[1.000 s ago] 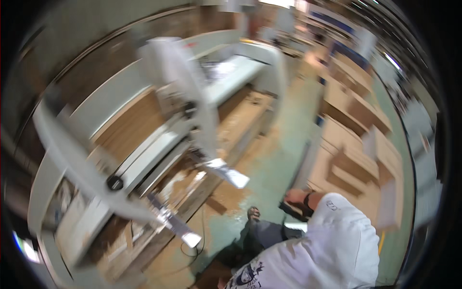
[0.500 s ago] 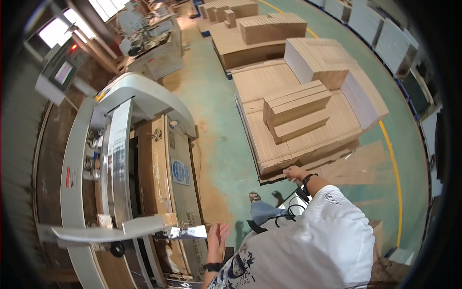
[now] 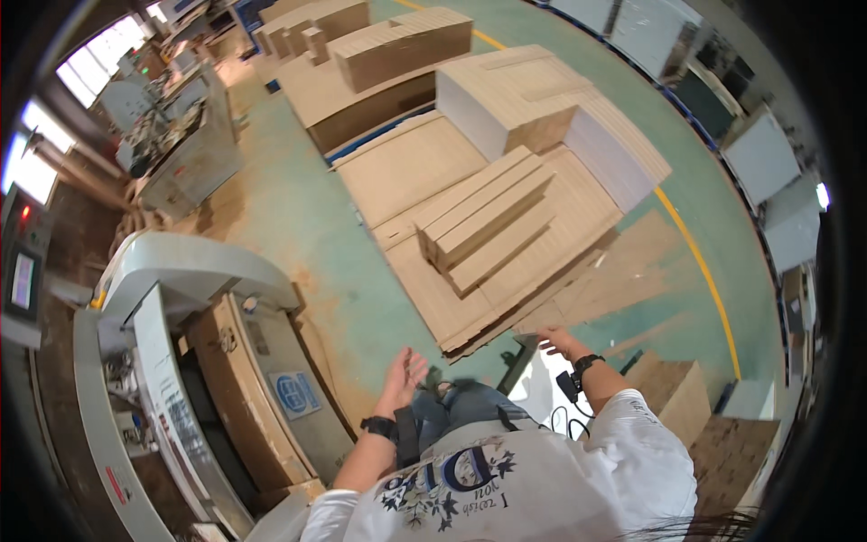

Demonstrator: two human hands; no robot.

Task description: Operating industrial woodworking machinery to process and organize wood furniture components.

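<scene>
Holding left hand [image 3: 404, 372] out above green floor [image 3: 312, 235], empty, with fingers loosely spread. Reaching right hand [image 3: 562, 343] to the dark edge of a white-topped object [image 3: 540, 388]; not managing to tell gripping from mere nearness. Finding stacked brown panels [image 3: 415, 172] ahead of both hands, bearing a smaller pile of narrow pieces [image 3: 492, 217]. Seeing a wooden beam [image 3: 239, 375] within the machine frame [image 3: 194, 257]; losing the machine's near end at the lower edge.

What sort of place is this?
Probably a woodworking workshop: a large pale machine at left with a control screen beside it, stacked brown panels, and sawdust-like tan dust on the green floor.
</scene>
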